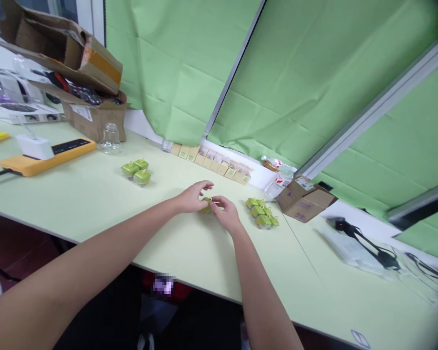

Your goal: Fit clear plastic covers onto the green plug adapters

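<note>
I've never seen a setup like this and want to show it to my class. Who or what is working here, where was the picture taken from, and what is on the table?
There is no machine here: a person works with bare hands. The single picture comes from a camera worn on their head, looking forward and down, so both forearms reach away from us.

The left hand is open beside a green-topped tub. The right hand has its fingers at that tub; how firmly it grips is hard to tell.

On the table, similar tubs stand in groups to the left and right. Further back are a row of small boxes, a clear jar and an orange power strip.
</note>
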`<state>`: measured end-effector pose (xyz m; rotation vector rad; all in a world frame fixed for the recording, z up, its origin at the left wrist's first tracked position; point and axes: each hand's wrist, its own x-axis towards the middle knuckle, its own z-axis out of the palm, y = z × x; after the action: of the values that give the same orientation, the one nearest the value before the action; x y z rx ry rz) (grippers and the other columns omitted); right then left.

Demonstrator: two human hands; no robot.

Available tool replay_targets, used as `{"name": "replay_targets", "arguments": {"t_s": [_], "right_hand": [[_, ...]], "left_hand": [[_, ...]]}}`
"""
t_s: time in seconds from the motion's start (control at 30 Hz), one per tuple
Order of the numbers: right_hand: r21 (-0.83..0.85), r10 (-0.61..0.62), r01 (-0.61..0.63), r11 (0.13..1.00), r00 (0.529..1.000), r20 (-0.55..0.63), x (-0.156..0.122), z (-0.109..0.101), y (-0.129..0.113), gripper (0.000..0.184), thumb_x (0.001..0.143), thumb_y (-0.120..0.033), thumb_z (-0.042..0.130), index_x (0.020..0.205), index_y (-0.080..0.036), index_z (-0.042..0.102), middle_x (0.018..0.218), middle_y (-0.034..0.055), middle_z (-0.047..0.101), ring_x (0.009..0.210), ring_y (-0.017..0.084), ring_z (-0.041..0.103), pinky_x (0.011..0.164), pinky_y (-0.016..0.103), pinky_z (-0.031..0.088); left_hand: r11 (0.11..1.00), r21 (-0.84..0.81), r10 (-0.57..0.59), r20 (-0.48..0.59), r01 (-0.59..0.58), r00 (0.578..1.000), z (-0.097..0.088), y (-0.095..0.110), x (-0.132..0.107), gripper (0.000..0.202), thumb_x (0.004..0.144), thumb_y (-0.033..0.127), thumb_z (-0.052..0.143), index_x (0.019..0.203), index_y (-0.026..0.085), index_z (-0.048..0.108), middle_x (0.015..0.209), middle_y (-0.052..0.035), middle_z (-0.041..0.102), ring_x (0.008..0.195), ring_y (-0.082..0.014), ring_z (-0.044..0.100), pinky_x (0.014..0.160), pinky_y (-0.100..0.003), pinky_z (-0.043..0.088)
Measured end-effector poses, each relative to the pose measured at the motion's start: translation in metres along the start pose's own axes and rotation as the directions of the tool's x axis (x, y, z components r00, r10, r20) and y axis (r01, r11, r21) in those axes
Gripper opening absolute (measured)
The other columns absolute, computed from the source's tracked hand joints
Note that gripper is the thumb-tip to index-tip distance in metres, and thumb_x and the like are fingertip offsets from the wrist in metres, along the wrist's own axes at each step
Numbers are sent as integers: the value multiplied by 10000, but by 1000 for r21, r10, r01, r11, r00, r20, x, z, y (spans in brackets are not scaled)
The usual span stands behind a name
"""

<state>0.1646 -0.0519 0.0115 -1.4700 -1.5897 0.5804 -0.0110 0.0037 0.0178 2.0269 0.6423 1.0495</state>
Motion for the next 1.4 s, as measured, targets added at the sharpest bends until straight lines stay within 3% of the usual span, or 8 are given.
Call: {"name": "replay_targets", "arguments": {"t_s": [0.17,0.4,0.6,0.77,0.93,1.07,1.27,1.4], "right_hand": [[61,-24,26,998,999,-39,0,11,-1,291,781,-453,623,904,-200,699,956,55,717,909,207,646,778,323,524],[407,88,-7,913,980,-180,6,3,-3,301,732,-473,699,840,-198,642,991,66,719,905,212,668,812,373,550],[724,325,-165,669,942,-85,6,-15,0,281,755,-446,705,851,-231,551,988,56,708,844,230,709,709,397,594],[706,296,-270,655,951,89,1,-14,-5,315,724,-412,778,904,-201,629,923,55,697,873,183,682,801,317,559],[617,239,-310,723,951,197,-5,-12,-13,389,676,-405,828,959,-207,649,929,43,694,810,138,640,743,259,506],[600,215,-345,722,936,279,-7,-8,-11,407,695,-462,807,983,-229,639,827,3,660,716,117,607,647,237,467],[499,229,-402,768,900,372,-6,-5,-7,405,728,-483,772,1002,-227,619,721,-31,578,603,92,547,539,209,420],[490,255,-424,762,892,374,-6,-8,-10,406,741,-513,743,1003,-236,602,703,-47,538,525,70,469,475,197,382]], "left_hand": [[996,-34,-75,195,83,978,0,-11,-5,757,692,253,687,1396,215,413,1208,-127,618,998,-225,635,874,-359,505],[991,89,-114,173,100,978,-2,-11,-4,731,710,373,705,1376,246,430,1166,-98,635,829,-189,639,776,-319,501],[937,306,-158,-63,169,985,-19,-30,2,651,770,353,640,1368,218,420,1237,-127,582,993,-243,625,891,-362,483],[831,484,-181,-234,276,955,-33,-44,5,585,790,239,575,1354,171,437,1313,-170,501,1216,-317,500,1010,-432,423],[797,603,123,-180,10,976,-30,-16,2,594,779,180,568,1359,180,439,1373,-142,475,1307,-318,394,1080,-488,357],[870,397,286,73,-291,955,-12,15,-7,538,807,180,553,1339,218,477,1344,-92,522,1241,-242,484,1051,-376,412],[947,138,266,175,-291,948,3,13,-9,370,837,187,552,1198,217,624,1156,-79,644,1043,-195,607,897,-305,485],[987,0,160,172,-162,972,0,4,-4,416,800,275,651,1208,200,640,1165,-90,665,988,-187,636,804,-272,512]]}}
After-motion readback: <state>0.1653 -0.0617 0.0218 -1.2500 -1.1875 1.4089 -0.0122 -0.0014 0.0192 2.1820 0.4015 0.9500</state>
